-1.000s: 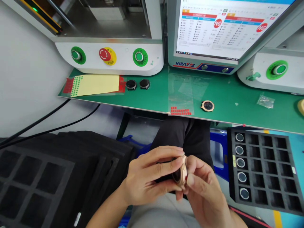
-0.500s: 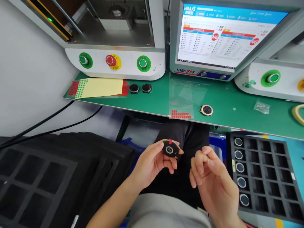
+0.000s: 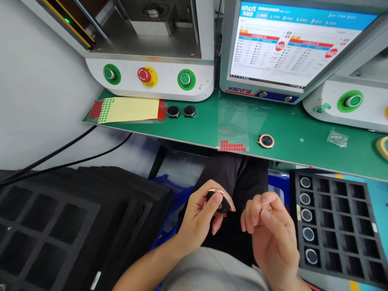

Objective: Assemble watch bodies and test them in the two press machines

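Observation:
In the lower middle, my left hand is closed round a watch case with a black back and a rose-gold rim. The thumb lies across its back, over most of the round sensor, and a bit of red shows by the thumb tip. To its right and apart from the watch case is my right hand, palm turned up. Its fingers are curled and the thumb meets the fingertips; whatever they may pinch is hidden or too small to name.
A green bench carries a gold watch case, two dark watch cases, red stickers on clear film and a yellow sheet. A black compartment tray, its left column holding several round watch parts, lies right. Black foam trays stand left.
My left thumb has moved from the rim onto the back of the watch case, over the red sticker, and the case has tilted. My right hand stays pinched. The view has shifted slightly.

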A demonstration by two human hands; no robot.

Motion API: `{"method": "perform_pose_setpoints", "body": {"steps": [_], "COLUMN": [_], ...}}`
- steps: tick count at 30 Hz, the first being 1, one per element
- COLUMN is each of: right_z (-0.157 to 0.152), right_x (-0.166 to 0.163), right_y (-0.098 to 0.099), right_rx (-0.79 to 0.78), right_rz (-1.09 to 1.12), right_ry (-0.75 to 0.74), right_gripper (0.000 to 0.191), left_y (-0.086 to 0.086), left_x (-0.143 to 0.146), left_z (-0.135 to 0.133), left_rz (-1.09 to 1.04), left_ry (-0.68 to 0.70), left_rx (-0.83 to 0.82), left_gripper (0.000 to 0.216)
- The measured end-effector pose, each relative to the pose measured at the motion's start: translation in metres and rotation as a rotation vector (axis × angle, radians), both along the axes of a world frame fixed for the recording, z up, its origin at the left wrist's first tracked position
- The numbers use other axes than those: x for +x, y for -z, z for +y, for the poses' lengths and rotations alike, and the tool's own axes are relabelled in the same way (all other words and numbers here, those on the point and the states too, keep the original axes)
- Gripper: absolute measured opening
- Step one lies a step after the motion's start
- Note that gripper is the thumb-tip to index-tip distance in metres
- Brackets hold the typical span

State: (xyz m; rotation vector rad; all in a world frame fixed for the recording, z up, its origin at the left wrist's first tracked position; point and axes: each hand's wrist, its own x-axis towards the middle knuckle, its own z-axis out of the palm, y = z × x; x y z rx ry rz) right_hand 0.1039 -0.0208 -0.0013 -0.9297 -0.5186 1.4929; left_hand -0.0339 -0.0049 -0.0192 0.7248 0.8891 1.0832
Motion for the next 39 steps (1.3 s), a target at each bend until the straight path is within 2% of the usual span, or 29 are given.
{"method": "perform_pose_setpoints", "body": {"steps": [5,8,15,21,26,34,39], "right_z": [0.0,-0.001,-0.003,-0.002,0.002,0.005,0.0], "right_x": [-0.002,-0.006,-0.017,-0.021,-0.019,-0.022,-0.028], "right_y": [0.006,0.009,0.006,-0.001,-0.006,-0.013,-0.012], "right_rx": [0.071,0.106,0.188,0.129,0.022,0.004,-0.072], "right_rz": [-0.113,-0.161,-0.221,-0.155,-0.041,0.075,0.101], "right_ry": [0.05,0.053,0.035,-0.109,-0.184,-0.135,-0.006], "right_gripper": [0.002,0.005,0.011,0.025,0.018,0.014,0.013], "left_y": [-0.004,-0.003,-0.004,-0.013,-0.016,-0.02,-0.021], "left_x": [0.001,0.001,0.003,0.005,0.005,0.008,0.012], "left_z": [0.004,0.002,-0.006,-0.008,-0.006,-0.002,0.002], "left_rz": [-0.091,-0.101,0.095,0.328,0.481,0.767,0.829], "left_ry": [0.022,0.037,-0.07,-0.03,-0.015,-0.035,-0.042], "left_rx": [-0.045,-0.026,0.203,0.283,0.524,0.784,0.899], "left_gripper": [0.042,0.035,0.022,0.018,0.017,0.021,0.021]}}
